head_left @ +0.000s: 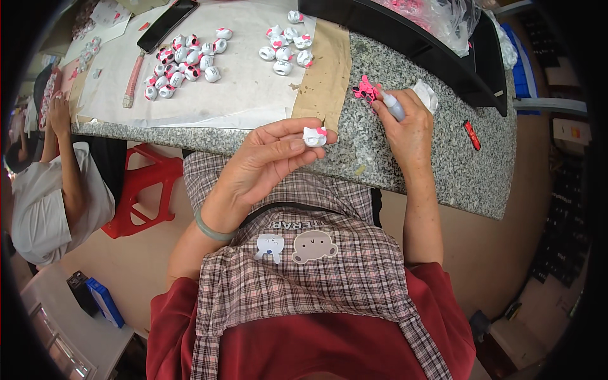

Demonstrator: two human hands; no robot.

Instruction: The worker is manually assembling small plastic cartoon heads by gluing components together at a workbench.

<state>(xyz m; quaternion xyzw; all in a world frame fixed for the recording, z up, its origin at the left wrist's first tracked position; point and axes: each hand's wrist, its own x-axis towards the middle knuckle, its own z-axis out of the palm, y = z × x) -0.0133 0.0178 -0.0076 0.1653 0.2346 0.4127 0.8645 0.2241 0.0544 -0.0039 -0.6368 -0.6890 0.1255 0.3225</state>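
Note:
Between the thumb and fingers of my left hand (269,147) is a small white cat-head piece (313,138) with a pink bow on it, held just over the front edge of the table. My right hand (410,123) grips a small translucent squeeze bottle (394,107). Its fingertips are beside a little heap of pink and black pieces (364,90) on the speckled stone tabletop (405,161). Whether the fingertips touch the heap, I cannot tell. A crumpled white tissue (427,95) lies just behind this hand.
White sheeting (247,88) bears two groups of cat-head pieces, the larger group (183,63) at left. Also there are a black phone (167,25) and a pink-handled tool (133,81). A black tray (405,38) stands behind, a red object (472,135) at right. Another person (57,190) works at left near a red stool (144,190).

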